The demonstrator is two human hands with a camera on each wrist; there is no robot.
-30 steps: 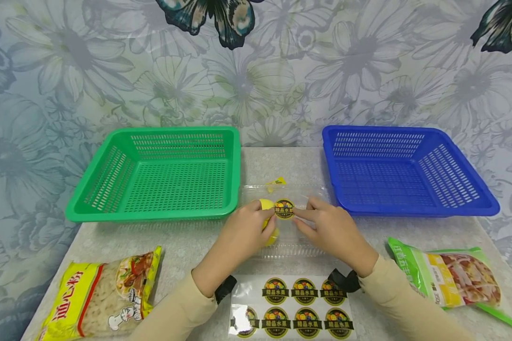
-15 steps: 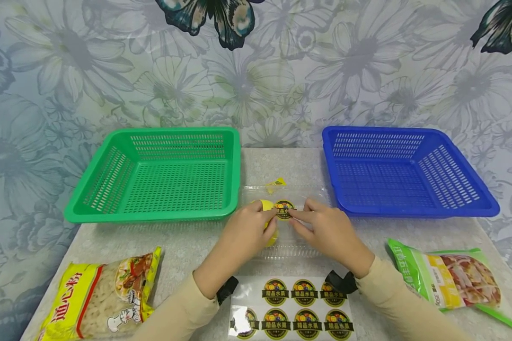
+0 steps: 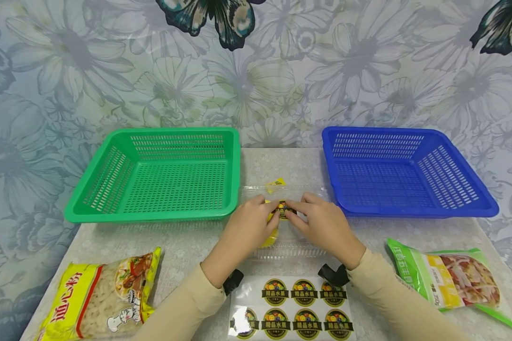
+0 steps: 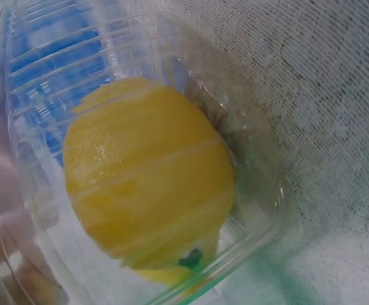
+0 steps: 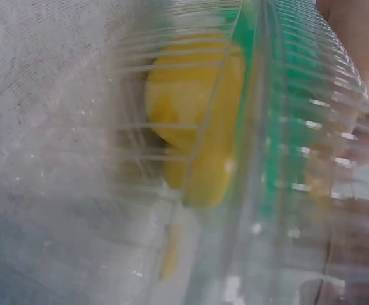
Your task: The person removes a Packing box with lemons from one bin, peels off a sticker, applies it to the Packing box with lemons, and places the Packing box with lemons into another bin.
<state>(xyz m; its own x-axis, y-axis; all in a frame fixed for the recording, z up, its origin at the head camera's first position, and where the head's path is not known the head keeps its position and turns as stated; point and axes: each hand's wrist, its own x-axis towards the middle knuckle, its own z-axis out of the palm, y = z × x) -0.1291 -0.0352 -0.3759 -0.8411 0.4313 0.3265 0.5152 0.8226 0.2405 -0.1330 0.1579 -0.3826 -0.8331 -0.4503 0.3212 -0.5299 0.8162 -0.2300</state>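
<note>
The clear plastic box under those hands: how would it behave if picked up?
The clear plastic box would probably flex when squeezed, as its ribbed walls look thin. The yellow fruits inside look rounded, so they might roll. They sit toward one side, so it could tilt that way.

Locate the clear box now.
In the head view, the clear box sits slightly right of centre, under the left hand and right hand, just beyond the sticker sheet.

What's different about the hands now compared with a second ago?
The right hand slid left and the left hand slightly right, so their fingers now cover more of the round sticker. The green basket, blue basket and sticker sheet stayed put.
</note>
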